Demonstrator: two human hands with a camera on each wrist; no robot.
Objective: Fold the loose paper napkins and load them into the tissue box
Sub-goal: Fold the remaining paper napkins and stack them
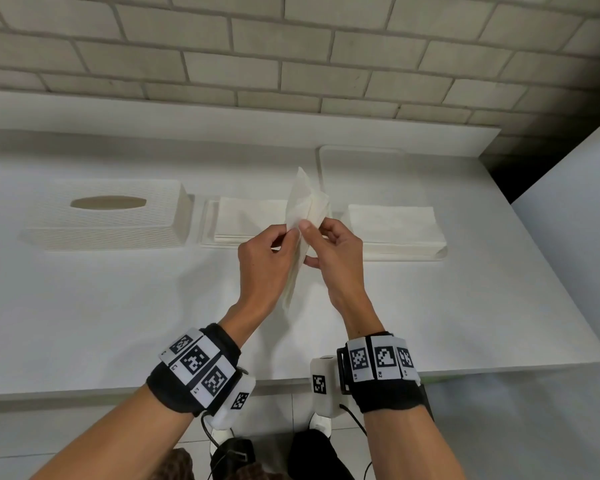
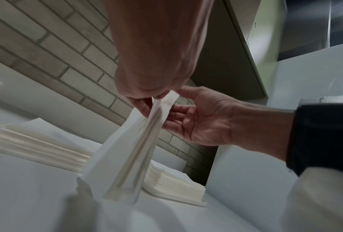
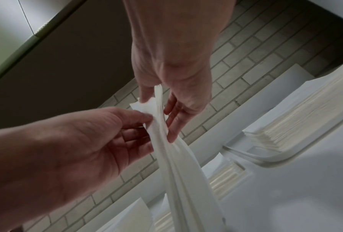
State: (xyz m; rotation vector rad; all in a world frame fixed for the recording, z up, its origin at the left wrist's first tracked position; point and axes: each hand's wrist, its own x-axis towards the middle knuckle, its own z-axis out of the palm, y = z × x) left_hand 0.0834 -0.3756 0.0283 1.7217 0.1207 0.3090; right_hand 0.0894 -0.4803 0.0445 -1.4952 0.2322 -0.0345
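Both hands, left (image 1: 264, 258) and right (image 1: 333, 251), pinch one napkin (image 1: 303, 216) edge-up above the countertop's middle, its long axis running toward the wall. The box (image 1: 108, 216) lies toward the left edge, nearer the left hand.
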